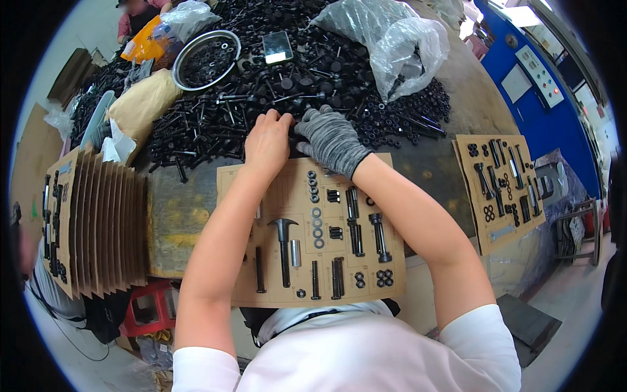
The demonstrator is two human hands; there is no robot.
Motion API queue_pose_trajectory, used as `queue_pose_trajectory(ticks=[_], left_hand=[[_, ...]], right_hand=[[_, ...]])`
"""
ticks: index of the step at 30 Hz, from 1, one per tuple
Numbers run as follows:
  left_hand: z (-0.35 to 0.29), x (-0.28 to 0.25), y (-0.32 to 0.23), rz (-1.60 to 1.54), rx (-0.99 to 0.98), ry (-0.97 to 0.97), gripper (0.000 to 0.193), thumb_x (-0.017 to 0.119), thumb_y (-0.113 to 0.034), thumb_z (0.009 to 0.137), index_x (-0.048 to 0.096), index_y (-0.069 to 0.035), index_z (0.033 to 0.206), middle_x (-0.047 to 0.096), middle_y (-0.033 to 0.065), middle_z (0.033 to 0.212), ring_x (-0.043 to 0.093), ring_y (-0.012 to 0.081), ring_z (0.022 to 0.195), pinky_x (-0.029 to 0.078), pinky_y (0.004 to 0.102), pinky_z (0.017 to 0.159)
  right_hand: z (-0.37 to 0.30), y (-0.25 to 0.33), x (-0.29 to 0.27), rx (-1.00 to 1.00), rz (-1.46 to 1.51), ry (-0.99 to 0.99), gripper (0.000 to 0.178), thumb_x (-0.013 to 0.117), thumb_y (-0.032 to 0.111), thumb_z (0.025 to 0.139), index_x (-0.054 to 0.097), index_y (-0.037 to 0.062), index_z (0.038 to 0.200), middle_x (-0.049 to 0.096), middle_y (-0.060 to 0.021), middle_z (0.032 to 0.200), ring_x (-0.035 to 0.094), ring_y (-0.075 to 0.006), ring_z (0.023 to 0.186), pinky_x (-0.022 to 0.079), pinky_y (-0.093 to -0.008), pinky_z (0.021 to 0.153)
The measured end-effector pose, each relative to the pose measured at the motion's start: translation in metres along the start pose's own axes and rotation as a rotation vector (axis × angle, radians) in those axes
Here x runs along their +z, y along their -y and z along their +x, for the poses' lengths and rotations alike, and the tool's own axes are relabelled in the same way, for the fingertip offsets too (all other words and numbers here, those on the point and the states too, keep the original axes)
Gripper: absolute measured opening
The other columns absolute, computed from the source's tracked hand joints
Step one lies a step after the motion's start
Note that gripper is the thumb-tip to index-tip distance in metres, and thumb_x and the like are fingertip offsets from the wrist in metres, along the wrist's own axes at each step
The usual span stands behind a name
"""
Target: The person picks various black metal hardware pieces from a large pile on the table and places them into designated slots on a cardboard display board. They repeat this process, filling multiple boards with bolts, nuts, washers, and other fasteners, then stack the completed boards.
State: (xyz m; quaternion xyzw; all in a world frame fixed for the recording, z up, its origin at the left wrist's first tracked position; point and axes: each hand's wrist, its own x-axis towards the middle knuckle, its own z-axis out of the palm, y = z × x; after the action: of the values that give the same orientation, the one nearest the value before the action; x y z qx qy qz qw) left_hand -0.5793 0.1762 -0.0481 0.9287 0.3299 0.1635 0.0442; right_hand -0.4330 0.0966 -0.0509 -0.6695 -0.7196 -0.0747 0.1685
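- At the lower edge, white shirt (pixel 379 349) and bare forearms (pixel 222 248), stretched forward over a brown cardboard sheet (pixel 287 189).
- On that sheet, set out in groups: long black bolt (pixel 284 255) with a broad curved head, silver tube (pixel 295 253) just beside it, column of pale washers (pixel 317 227), black nuts (pixel 385 278) in rows and clusters, more black bolts, single and paired.
- To the left, red stool (pixel 149 307) below; on the worn table (pixel 176 196), row of upright cardboard sheets (pixel 117 228), with bolts and nuts on the outermost.
- To the right, another filled sheet (pixel 484 230), tilted, with bolts, nuts and a silver tube.
- Past the far edge of the brown cardboard sheet, left hand (pixel 268 140), bare, fingers bent down and close together at the near side of a heap of black bolts (pixel 255 98); fingertips hidden, cannot tell whether holding a piece.
- Near it, right hand (pixel 330 140) in a grey knitted glove, fingers curled toward the heap; cannot tell what, if anything, between them.
- Farther off, around and on the heap: tan paper bundle (pixel 147 108), round metal pan (pixel 177 76) of small parts, phone (pixel 277 48), clear plastic bag (pixel 408 49).
- Farthest, blue cabinet (pixel 516 78) with buttons at right; another person (pixel 142 18) at upper left.
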Motion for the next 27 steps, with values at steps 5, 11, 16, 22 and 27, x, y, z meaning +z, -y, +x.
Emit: queue_pose_trajectory(ticks=[5,11,16,22,27], left_hand=[[-0.009,0.007,0.021,-0.200,0.088,-0.032,0.036,0.066,0.000,0.079,0.058,-0.004,0.114,0.059,0.0134,0.108,0.056,0.0335,0.106,0.048,0.0412,0.090],[-0.014,0.005,0.036,-0.183,0.236,-0.072,0.041,0.056,0.008,0.075,0.058,-0.005,0.115,0.058,0.0111,0.110,0.053,0.0318,0.107,0.048,0.0400,0.090],[-0.006,0.004,0.039,0.165,0.297,-0.120,0.021,0.058,-0.008,0.079,0.063,-0.008,0.099,0.056,0.0046,0.099,0.055,0.0215,0.098,0.048,0.0321,0.082],[-0.010,0.001,0.055,0.100,0.477,-0.191,0.014,0.062,-0.013,0.082,0.061,-0.010,0.096,0.058,0.0053,0.103,0.053,0.0230,0.102,0.045,0.0348,0.083],[-0.001,-0.010,0.048,-0.312,0.100,-0.169,0.015,0.054,-0.018,0.095,0.053,-0.004,0.100,0.064,0.0162,0.098,0.061,0.0345,0.095,0.046,0.0424,0.080]], right_hand=[[0.001,0.002,0.003,0.053,-0.010,0.048,0.020,0.064,0.021,0.082,0.070,0.0100,0.097,0.062,-0.0135,0.104,0.061,-0.0304,0.099,0.052,-0.0414,0.085],[-0.001,0.008,-0.003,0.074,-0.018,0.052,0.023,0.061,0.015,0.083,0.067,0.0089,0.104,0.061,-0.0155,0.102,0.064,-0.0315,0.095,0.054,-0.0409,0.080],[-0.001,-0.004,-0.001,0.205,0.096,-0.048,0.021,0.069,0.016,0.080,0.065,0.0081,0.098,0.058,-0.0120,0.097,0.061,-0.0306,0.089,0.052,-0.0400,0.080],[0.002,-0.003,-0.011,0.156,0.201,-0.223,0.018,0.066,0.009,0.077,0.064,0.0093,0.095,0.061,-0.0136,0.092,0.062,-0.0320,0.090,0.051,-0.0409,0.083],[0.027,-0.021,-0.018,0.313,0.368,-0.353,0.010,0.056,0.009,0.089,0.060,0.0078,0.097,0.066,-0.0160,0.091,0.064,-0.0364,0.085,0.051,-0.0440,0.078]])
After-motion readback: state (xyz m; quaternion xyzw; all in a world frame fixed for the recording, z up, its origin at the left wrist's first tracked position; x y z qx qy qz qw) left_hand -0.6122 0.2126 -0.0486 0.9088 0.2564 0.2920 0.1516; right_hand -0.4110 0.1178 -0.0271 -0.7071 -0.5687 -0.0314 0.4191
